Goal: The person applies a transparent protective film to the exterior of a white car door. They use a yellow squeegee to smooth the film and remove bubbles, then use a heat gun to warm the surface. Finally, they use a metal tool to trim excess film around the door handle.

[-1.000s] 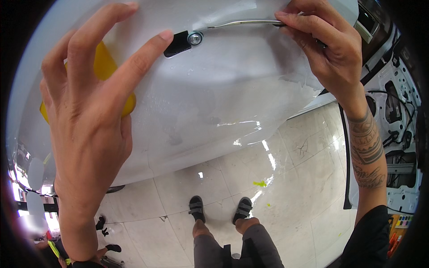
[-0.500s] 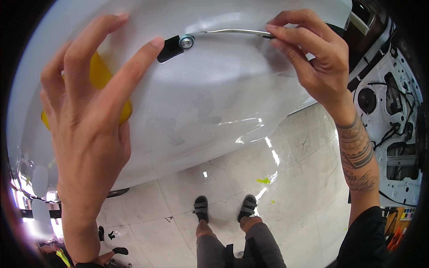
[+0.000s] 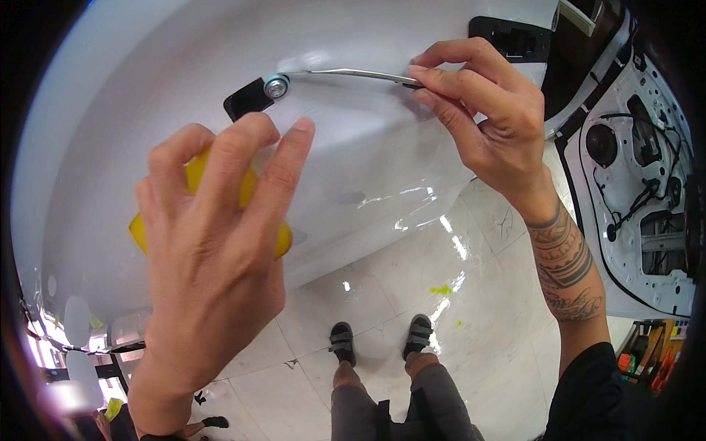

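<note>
A glossy white car body panel (image 3: 353, 140) fills the upper middle of the view. On it a round metal bolt with a washer (image 3: 276, 87) sits at the corner of a small black opening (image 3: 247, 100). My right hand (image 3: 496, 110) pinches a slim silver tool (image 3: 360, 73) between thumb and fingers. Its thin tip points left and ends close beside the bolt; whether it touches the panel I cannot tell. Below the opening, my left hand (image 3: 220, 213) has its fingers bent over a yellow flat pad (image 3: 196, 173), mostly hidden by the hand, with the index finger reaching forward.
A black recessed part (image 3: 511, 38) lies at the panel's upper right. Farther right stands a bare door frame (image 3: 640, 169) with a speaker and loose wiring. Below the panel are light floor tiles (image 3: 382, 294), my feet in sandals (image 3: 343, 342), and a yellow-green scrap (image 3: 441, 289).
My left hand has moved right and nearer to me with the yellow pad, away from the opening. The right hand and its tool stay beside the bolt while the whole view shifts somewhat.
</note>
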A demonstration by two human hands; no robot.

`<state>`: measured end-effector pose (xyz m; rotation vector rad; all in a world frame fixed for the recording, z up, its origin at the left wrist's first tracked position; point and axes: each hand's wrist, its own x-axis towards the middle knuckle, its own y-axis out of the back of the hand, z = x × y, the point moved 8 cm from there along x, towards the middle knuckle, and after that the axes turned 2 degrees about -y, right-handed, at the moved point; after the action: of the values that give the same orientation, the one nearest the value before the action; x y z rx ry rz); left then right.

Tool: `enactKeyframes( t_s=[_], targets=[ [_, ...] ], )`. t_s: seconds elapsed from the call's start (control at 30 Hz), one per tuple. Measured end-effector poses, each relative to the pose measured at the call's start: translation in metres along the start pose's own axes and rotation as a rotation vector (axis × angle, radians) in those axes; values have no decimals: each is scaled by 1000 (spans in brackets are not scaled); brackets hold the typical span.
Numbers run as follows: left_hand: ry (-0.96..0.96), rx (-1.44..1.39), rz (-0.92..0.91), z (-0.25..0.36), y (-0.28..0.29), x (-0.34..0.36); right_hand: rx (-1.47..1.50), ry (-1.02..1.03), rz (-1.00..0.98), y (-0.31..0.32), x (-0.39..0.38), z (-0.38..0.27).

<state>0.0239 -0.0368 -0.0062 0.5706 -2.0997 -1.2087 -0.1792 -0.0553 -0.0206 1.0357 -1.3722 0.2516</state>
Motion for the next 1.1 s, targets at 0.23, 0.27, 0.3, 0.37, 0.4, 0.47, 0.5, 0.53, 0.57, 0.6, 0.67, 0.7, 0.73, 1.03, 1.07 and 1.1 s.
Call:
enactKeyframes(
  t_s=[0.23,0.27,0.3,0.37,0.4,0.47,0.5,0.53,0.57,0.6,0.67,0.7,0.73,1.03,1.07,1.1],
  targets=[
    [32,124,-3,4,-1,12,5,-35,28,1,-8,-3],
    [23,128,-9,5,-2,14,-4,-36,32,1,-10,-3],
    [13,133,-16,5,-3,15,-12,-37,36,1,-12,-2],
    [-3,151,-24,4,0,14,8,-66,49,0,-13,-5],
    [-13,156,-24,3,1,13,18,-81,56,-1,-14,-7],
    [-30,161,-31,2,3,14,18,-103,71,-3,-18,-8],
    [-35,161,-38,2,5,14,18,-114,79,-4,-20,-9],
    [-40,161,-48,1,5,15,18,-129,81,-4,-22,-10],
    [-50,160,-48,1,6,15,18,-145,83,-5,-23,-11],
    [-59,159,-48,0,6,16,18,-160,84,-5,-24,-12],
    [-73,155,-48,0,7,16,29,-183,101,-6,-28,-13],
    [-77,153,-49,0,7,16,35,-195,109,-6,-29,-14],
    [-81,152,-53,1,7,16,32,-205,112,-6,-31,-16],
    [-120,180,-80,0,11,17,92,-390,206,-21,-45,-51],
    [-123,169,-76,0,12,17,105,-426,200,-26,-46,-56],
    [-126,158,-71,0,12,16,119,-463,195,-29,-48,-61]
  ],
)
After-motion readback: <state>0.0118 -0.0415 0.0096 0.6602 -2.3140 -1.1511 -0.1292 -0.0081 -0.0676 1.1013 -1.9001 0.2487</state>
